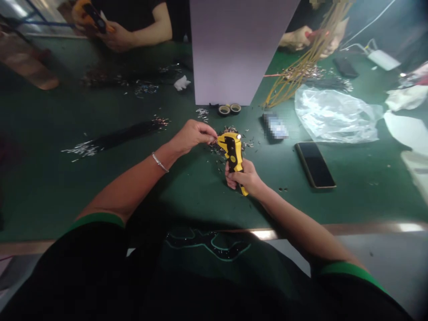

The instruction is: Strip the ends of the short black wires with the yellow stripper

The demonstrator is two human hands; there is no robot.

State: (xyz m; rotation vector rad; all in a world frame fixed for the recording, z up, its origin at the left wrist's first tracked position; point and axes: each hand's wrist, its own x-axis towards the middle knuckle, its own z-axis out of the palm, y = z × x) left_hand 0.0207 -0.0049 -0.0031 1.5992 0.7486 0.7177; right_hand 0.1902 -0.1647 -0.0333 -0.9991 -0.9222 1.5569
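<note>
In my right hand (245,176) I hold a yellow and black wire stripper (234,154), fingers wrapped round its handles and its head up. My left hand (197,134) is closed in a pinch right beside the tool's jaws. Whatever lies between its fingertips is too small to make out. Beneath the jaws a pile of short dark wire scraps (219,149) is spread on the table. To the left lies a bundle of black wires (127,134) with bare, shiny ends.
A pale upright panel (240,49) stands ahead, two tape rolls (224,109) at its foot. Rightward on the green table (200,200) are a phone (314,165), a small blurred box (276,126), a clear plastic bag (337,116) and yellow wires (297,73). Co-workers' hands (118,38) work across the table.
</note>
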